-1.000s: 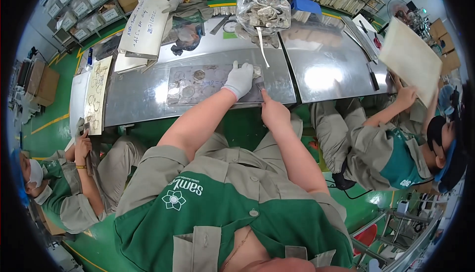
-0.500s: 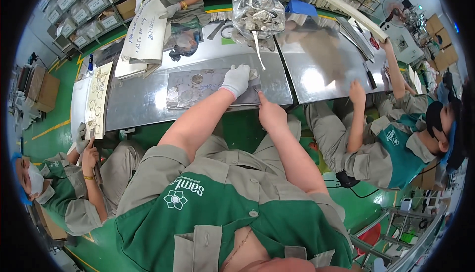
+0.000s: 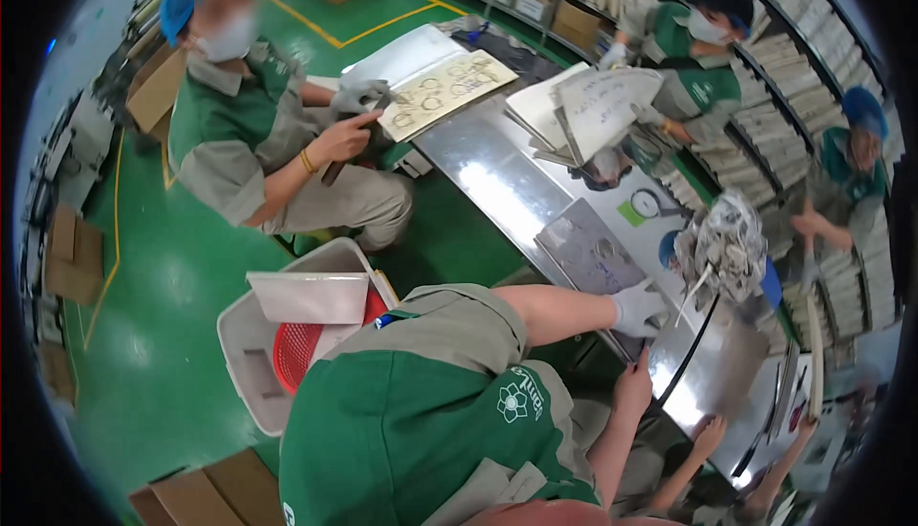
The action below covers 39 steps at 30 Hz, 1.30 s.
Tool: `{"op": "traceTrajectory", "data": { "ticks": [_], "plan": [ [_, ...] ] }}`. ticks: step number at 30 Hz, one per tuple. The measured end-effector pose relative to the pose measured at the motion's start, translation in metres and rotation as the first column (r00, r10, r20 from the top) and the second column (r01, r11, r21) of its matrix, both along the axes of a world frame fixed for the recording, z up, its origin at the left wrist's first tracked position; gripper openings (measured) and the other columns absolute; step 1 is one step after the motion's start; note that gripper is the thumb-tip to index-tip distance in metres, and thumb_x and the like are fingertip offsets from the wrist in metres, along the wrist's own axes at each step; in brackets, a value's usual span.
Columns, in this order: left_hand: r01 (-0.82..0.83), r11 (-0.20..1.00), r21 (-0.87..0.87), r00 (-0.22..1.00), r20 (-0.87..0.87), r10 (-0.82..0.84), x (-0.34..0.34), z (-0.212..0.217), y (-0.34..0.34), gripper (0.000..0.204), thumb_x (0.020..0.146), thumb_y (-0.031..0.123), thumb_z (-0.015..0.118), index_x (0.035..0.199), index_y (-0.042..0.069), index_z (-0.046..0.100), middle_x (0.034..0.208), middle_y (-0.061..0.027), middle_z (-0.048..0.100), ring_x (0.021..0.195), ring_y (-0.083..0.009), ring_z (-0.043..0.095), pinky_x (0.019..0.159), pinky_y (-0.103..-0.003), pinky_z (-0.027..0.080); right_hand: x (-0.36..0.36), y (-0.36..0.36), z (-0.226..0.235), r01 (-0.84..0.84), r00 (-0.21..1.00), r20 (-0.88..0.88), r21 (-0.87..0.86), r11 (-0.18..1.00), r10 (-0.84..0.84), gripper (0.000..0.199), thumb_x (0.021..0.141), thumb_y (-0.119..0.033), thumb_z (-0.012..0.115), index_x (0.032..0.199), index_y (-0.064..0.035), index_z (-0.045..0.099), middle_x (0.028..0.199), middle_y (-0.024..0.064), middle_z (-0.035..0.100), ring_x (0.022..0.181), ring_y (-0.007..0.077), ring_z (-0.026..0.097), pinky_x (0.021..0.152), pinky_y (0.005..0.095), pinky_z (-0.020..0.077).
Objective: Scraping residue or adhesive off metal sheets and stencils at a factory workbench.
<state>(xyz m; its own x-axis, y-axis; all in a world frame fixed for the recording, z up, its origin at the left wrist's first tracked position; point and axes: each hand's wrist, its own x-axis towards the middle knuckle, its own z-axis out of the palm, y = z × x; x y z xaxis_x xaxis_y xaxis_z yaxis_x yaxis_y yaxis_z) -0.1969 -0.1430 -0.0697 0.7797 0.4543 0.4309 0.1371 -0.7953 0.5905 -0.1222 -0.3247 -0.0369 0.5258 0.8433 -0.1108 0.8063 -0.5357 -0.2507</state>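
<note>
My left hand [image 3: 639, 309], in a white glove, rests on the near right end of a flat grey metal plate [image 3: 595, 251]. Its fingers look apart, pressing on the surface. Round outlines and blue handwriting mark the plate, which lies on a shiny steel table [image 3: 497, 182]. My bare right hand [image 3: 631, 390] is closed at the plate's near edge, index finger stretched forward. What it grips is mostly hidden; in the earlier frame a thin dark metal tool shows at its fingertip.
A clear plastic bag of scrap [image 3: 722, 249] sits beyond the plate. A co-worker on the left handles a yellowish plate [image 3: 449, 96]; another across the table holds white sheets [image 3: 598, 105]. A white bin [image 3: 253, 363] with a red basket [image 3: 298, 349] stands on the floor behind me.
My view has swung left and tilted, so the table runs diagonally and the bin has come into sight. Both hands stay at the same end of the plate.
</note>
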Motion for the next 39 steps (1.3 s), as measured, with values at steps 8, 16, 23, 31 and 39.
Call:
{"op": "traceTrajectory", "data": {
  "ticks": [8,16,23,31,39],
  "plan": [
    [-0.096,0.979,0.181,0.975,-0.183,0.129,-0.014,-0.01,0.011,0.063,0.082,0.043,0.065,0.132,0.005,0.056,0.138,-0.0126,0.054,0.135,-0.0286,0.045,0.118,-0.059,0.019,-0.006,0.021,0.012,-0.033,0.996,0.082,-0.013,0.999,0.034,0.052,0.096,-0.02,0.053,0.148,-0.0182,0.047,0.09,0.0269,0.069,0.083,0.045,0.066,0.073,0.0528,0.0506],
    [-0.129,0.978,0.164,0.981,-0.123,0.15,-0.024,-0.013,0.007,0.058,0.079,0.04,0.067,0.124,0.006,0.059,0.126,-0.0133,0.056,0.129,-0.0295,0.047,0.116,-0.058,0.022,-0.014,0.023,0.019,-0.044,0.998,0.053,-0.032,0.998,0.046,0.052,0.097,-0.021,0.052,0.148,-0.0175,0.047,0.092,0.0262,0.07,0.086,0.0439,0.067,0.075,0.051,0.0515],
    [-0.151,0.971,0.188,0.986,-0.039,0.161,-0.034,-0.017,0.0,0.039,0.078,0.03,0.067,0.111,0.008,0.063,0.114,-0.0119,0.059,0.118,-0.0296,0.053,0.111,-0.055,0.03,-0.039,0.034,0.023,-0.07,0.997,-0.036,0.002,0.998,0.07,0.052,0.098,-0.027,0.052,0.149,-0.0217,0.045,0.102,0.0264,0.069,0.094,0.0464,0.066,0.079,0.0536,0.0514],
    [-0.131,0.975,0.181,0.991,-0.015,0.136,-0.057,-0.007,0.015,0.047,0.085,0.031,0.066,0.123,0.004,0.057,0.125,-0.0174,0.058,0.126,-0.0358,0.05,0.114,-0.056,0.027,-0.018,0.022,0.037,-0.009,0.989,-0.15,-0.05,0.999,0.001,0.052,0.097,-0.03,0.052,0.149,-0.0287,0.045,0.11,0.0226,0.069,0.1,0.0439,0.065,0.085,0.052,0.0518],
    [-0.229,0.964,0.133,0.945,-0.208,0.253,-0.004,0.017,0.004,0.063,0.081,0.044,0.072,0.13,0.007,0.058,0.121,-0.0171,0.062,0.122,-0.0335,0.053,0.114,-0.054,0.029,0.017,0.006,0.036,0.041,0.995,-0.086,-0.099,0.994,-0.049,0.053,0.099,-0.031,0.051,0.151,-0.0257,0.041,0.102,0.0209,0.071,0.095,0.0413,0.068,0.081,0.0526,0.0528]
  ]
}}
